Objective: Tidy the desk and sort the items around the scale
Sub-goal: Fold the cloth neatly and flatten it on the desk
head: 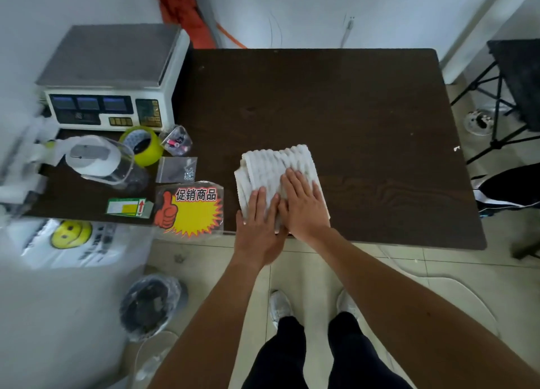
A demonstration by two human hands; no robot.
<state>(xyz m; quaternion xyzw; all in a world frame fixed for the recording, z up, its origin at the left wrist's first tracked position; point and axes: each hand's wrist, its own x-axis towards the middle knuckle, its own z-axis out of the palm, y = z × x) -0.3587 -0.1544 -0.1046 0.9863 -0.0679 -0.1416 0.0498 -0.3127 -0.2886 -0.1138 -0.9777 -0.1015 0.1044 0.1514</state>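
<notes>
A folded white ribbed cloth [271, 166] lies near the front edge of the dark brown desk [365, 111]. My left hand [260, 222] and my right hand [304, 204] both rest flat on its near part, fingers stretched out and side by side. The white electronic scale [114, 76] stands at the desk's far left. In front of it are a yellow-green tape roll [144, 146], a clear lidded container [99, 161], two small clear bags [176, 142] [176, 169], a green-and-yellow card [128, 207] and a yellow starburst promo sign [190, 210].
A white plastic bag with a smiley face [70, 239] hangs off the desk's left front. A black bundle in clear plastic [152, 304] sits on the tiled floor. A black folding stand [514, 90] is at the right. An orange cloth [181, 9] leans on the back wall.
</notes>
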